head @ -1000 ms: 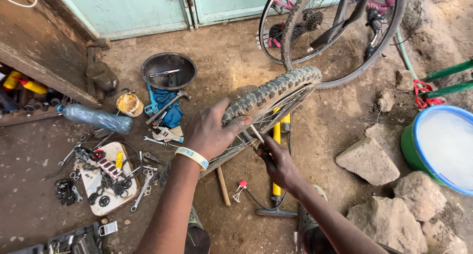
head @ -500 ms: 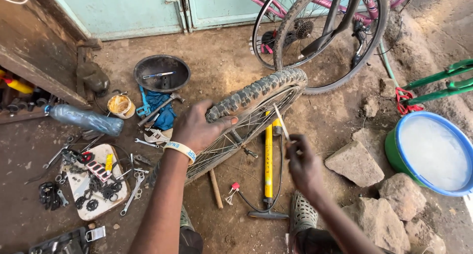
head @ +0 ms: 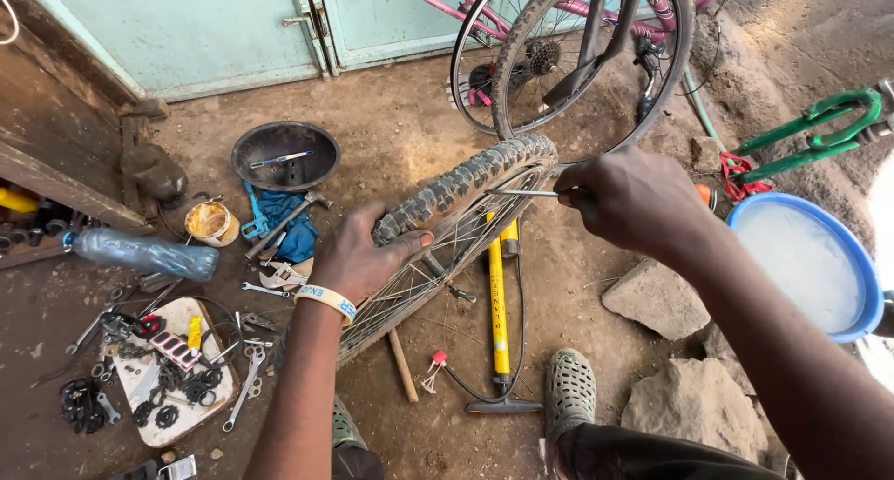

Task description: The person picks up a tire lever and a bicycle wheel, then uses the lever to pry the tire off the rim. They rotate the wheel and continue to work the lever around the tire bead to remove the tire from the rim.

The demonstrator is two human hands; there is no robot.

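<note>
Knobby tyre on wheel, frame centre. Left hand clamps tyre at nine o'clock. Right hand at three o'clock pinches thin spoke, tip at rim. Tyre seated; spoke not yet fitted. Pump at six o'clock.

Bare dirt floor. On it lie a yellow pump, a dark bowl, a blue cloth, a plastic bottle, a white board with small parts, wrenches, rocks and a blue basin.
</note>
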